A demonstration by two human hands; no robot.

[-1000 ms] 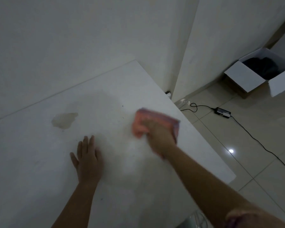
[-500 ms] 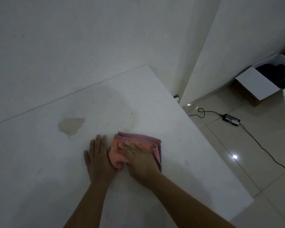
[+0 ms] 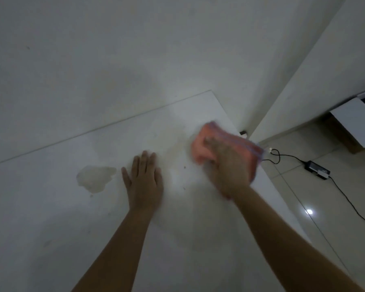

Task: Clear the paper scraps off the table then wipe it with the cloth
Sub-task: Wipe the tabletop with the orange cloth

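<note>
Right hand (image 3: pixel 230 165) presses pink cloth (image 3: pixel 211 142) at tabletop (image 3: pixel 51 207) far-right edge, grip blurred, can't tell. Left hand (image 3: pixel 144 182) flat, fingers released, beside stain (image 3: pixel 95 178).

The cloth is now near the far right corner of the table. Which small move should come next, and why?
Probably sweep the cloth left across the table, toward the stain. The right hand presses the cloth at the right edge, while the blotchy stain sits untouched just left of the left hand, which rests flat on the table. No paper scraps are visible.
</note>
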